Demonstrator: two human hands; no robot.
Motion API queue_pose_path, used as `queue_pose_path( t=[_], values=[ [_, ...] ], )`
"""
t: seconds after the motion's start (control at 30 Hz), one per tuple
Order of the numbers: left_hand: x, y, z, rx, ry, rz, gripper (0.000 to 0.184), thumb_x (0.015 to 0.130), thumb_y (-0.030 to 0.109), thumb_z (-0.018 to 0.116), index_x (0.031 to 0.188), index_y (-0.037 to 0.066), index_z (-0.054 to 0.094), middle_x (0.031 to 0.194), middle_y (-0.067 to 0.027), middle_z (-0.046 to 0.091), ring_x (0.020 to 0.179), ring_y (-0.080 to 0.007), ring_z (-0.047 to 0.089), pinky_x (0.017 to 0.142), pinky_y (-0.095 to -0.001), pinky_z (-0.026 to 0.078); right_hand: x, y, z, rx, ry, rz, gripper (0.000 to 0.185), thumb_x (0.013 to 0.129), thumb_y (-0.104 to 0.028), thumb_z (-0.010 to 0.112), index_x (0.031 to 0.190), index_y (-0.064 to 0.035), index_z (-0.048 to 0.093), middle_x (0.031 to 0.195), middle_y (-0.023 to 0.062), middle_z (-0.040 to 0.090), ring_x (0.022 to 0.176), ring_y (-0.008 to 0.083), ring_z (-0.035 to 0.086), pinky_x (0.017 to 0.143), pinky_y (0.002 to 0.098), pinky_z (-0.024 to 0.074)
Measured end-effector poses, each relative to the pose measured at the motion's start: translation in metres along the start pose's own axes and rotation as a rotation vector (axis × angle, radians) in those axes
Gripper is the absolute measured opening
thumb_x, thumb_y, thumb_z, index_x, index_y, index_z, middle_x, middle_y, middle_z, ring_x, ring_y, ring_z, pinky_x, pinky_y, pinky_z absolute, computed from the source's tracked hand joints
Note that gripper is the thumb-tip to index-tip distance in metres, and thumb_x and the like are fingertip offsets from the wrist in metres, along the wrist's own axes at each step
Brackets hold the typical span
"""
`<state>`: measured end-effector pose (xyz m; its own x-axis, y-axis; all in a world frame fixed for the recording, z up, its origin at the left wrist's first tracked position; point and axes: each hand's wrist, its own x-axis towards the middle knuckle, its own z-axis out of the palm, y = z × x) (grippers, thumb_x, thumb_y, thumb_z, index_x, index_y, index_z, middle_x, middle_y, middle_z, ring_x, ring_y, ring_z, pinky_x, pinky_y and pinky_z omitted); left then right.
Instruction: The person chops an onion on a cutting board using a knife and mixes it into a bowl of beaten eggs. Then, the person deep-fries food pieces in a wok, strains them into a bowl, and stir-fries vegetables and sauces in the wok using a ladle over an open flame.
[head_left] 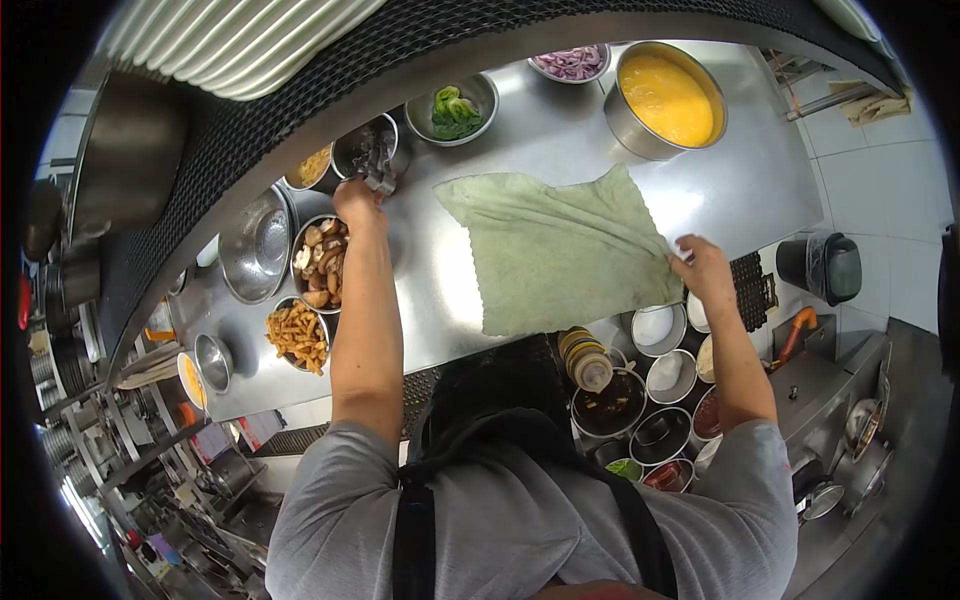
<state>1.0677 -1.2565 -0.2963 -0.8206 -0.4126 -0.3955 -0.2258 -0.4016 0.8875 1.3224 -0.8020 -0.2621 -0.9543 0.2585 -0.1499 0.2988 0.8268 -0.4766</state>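
Note:
A green cloth (560, 250) lies spread and wrinkled on the steel table (530, 150). At its right edge my right hand (703, 268) has its fingers bent close to the cloth; whether they pinch it is too small to tell. My left hand (359, 202) is closed on a metal utensil (379, 181) at the rim of a deep steel pot (388, 135). The far end of the utensil is hard to make out inside the pot. Just below that hand sits a bowl of cut mushrooms (320, 265).
A pot of yellow liquid (670, 95), a bowl of sliced onion (572, 62) and a bowl of greens (455, 112) stand along the far side. Fried strips (297, 335) fill a bowl at left. A black mesh shelf (240, 120) overhangs the table.

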Motion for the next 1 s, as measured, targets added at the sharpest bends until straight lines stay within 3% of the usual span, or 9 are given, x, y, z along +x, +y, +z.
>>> queue_pose_path(
  t=[0.27, 0.37, 0.4, 0.47, 0.67, 0.77, 0.83, 0.9, 1.0],
  values=[
    [-0.021, -0.025, -0.005, -0.004, 0.025, 0.043, 0.020, 0.094, 0.011, 0.044, 0.102, -0.003, 0.056, 0.094, -0.0162, 0.065, 0.081, -0.0283, 0.066, 0.064, -0.0376, 0.056, 0.067, -0.035, 0.065, -0.153, 0.029, -0.498, 0.030, 0.088, -0.009, 0.054, 0.116, -0.0001, 0.059, 0.120, 0.0192, 0.058, 0.108, 0.0334, 0.059, 0.091, 0.0423, 0.0474],
    [-0.060, -0.096, -0.016, 0.689, -0.333, 0.469, 0.022, 0.095, 0.018, 0.051, 0.105, 0.002, 0.059, 0.106, -0.0110, 0.064, 0.101, -0.0224, 0.063, 0.080, -0.0330, 0.052, 0.096, -0.017, 0.087, -0.334, 0.071, -0.439, 0.038, 0.090, -0.014, 0.052, 0.125, 0.0009, 0.053, 0.134, 0.0198, 0.048, 0.121, 0.0336, 0.050, 0.101, 0.0441, 0.0409],
    [-0.097, -0.092, 0.010, 0.739, -0.431, 0.495, 0.017, 0.090, 0.011, 0.054, 0.101, 0.003, 0.064, 0.107, -0.0100, 0.066, 0.103, -0.0247, 0.063, 0.091, -0.0374, 0.049, 0.104, -0.013, 0.092, -0.393, 0.100, -0.363, 0.042, 0.091, -0.017, 0.052, 0.129, 0.0014, 0.049, 0.140, 0.0197, 0.043, 0.127, 0.0336, 0.045, 0.105, 0.0448, 0.0372],
    [-0.100, -0.106, 0.023, 1.140, -0.792, 0.989, 0.024, 0.088, 0.010, 0.056, 0.110, 0.003, 0.064, 0.118, -0.0145, 0.062, 0.117, -0.0327, 0.056, 0.098, -0.0433, 0.045, 0.105, -0.017, 0.085, -0.406, 0.101, -0.344, 0.044, 0.092, -0.018, 0.051, 0.131, 0.0011, 0.048, 0.141, 0.0195, 0.043, 0.129, 0.0337, 0.044, 0.106, 0.0443, 0.0365],
    [-0.107, -0.097, 0.033, 1.394, -0.736, 1.112, 0.036, 0.085, 0.010, 0.060, 0.120, 0.001, 0.058, 0.134, -0.0202, 0.048, 0.135, -0.0391, 0.036, 0.108, -0.0487, 0.034, 0.099, -0.017, 0.080, -0.361, 0.183, -0.350, 0.043, 0.092, -0.020, 0.054, 0.130, 0.0010, 0.050, 0.140, 0.0201, 0.043, 0.128, 0.0335, 0.045, 0.105, 0.0415, 0.0392],
    [-0.109, -0.087, 0.003, 1.076, -0.688, 1.043, 0.037, 0.085, 0.013, 0.061, 0.119, -0.001, 0.057, 0.131, -0.0226, 0.050, 0.133, -0.0404, 0.037, 0.107, -0.0505, 0.033, 0.081, -0.013, 0.064, -0.012, 0.230, -0.316, 0.037, 0.088, -0.019, 0.062, 0.117, 0.0038, 0.060, 0.129, 0.0202, 0.054, 0.117, 0.0343, 0.054, 0.098, 0.0377, 0.0463],
    [-0.128, -0.090, -0.019, 1.173, -0.508, 1.104, 0.028, 0.083, 0.012, 0.063, 0.108, -0.001, 0.059, 0.121, -0.0219, 0.054, 0.116, -0.0405, 0.049, 0.098, -0.0499, 0.040, 0.061, 0.000, 0.054, -0.116, 0.433, -0.112, 0.026, 0.081, -0.017, 0.069, 0.099, 0.0023, 0.067, 0.109, 0.0175, 0.064, 0.101, 0.0351, 0.061, 0.087, 0.0376, 0.0514],
    [-0.149, -0.093, -0.026, 1.495, -0.388, 0.785, 0.015, 0.081, 0.009, 0.064, 0.093, 0.000, 0.060, 0.104, -0.0178, 0.057, 0.093, -0.0373, 0.054, 0.085, -0.0489, 0.044, 0.047, 0.001, 0.052, -0.120, 0.302, -0.034, 0.019, 0.078, -0.016, 0.071, 0.089, -0.0003, 0.067, 0.096, 0.0151, 0.065, 0.093, 0.0345, 0.062, 0.083, 0.0408, 0.0511],
    [-0.142, -0.115, -0.028, 1.268, -0.495, 0.857, 0.012, 0.082, 0.011, 0.065, 0.085, 0.002, 0.057, 0.084, -0.0151, 0.057, 0.079, -0.0318, 0.054, 0.073, -0.0427, 0.044, 0.043, 0.000, 0.062, -0.082, 0.298, -0.349, 0.017, 0.079, -0.013, 0.071, 0.080, -0.0010, 0.059, 0.083, 0.0103, 0.063, 0.081, 0.0244, 0.063, 0.072, 0.0345, 0.0509]
  ],
)
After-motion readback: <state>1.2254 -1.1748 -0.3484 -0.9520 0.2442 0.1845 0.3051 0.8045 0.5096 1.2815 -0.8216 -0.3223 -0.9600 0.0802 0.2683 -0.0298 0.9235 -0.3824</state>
